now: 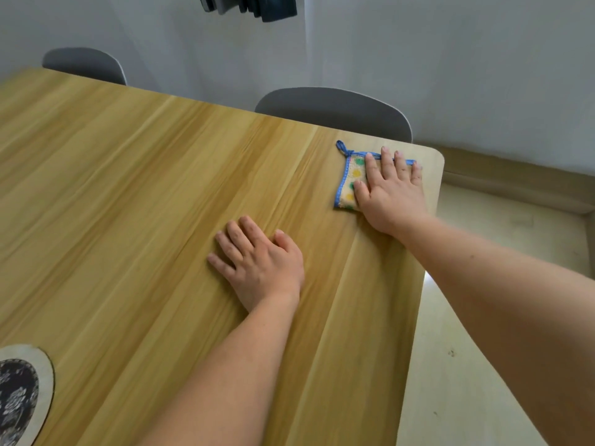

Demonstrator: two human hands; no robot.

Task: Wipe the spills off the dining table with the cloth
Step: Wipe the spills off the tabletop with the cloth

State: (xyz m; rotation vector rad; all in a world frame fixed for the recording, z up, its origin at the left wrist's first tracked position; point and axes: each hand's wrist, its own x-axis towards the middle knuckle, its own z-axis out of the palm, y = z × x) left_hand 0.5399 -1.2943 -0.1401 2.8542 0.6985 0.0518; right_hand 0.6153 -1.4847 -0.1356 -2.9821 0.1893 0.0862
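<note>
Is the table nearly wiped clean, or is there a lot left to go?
No spill shows anywhere on the table, so much may be done. In hand: the right hand presses the cloth flat near the far right corner, while the left hand rests on bare wood. What remains can't be judged from this view.

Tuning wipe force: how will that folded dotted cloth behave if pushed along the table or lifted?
The cloth lies flat under the right hand's spread fingers, so it is probably soft and floppy when lifted. It looks thin, so likely light. On the smooth table it should slide easily, and may bunch.
</note>
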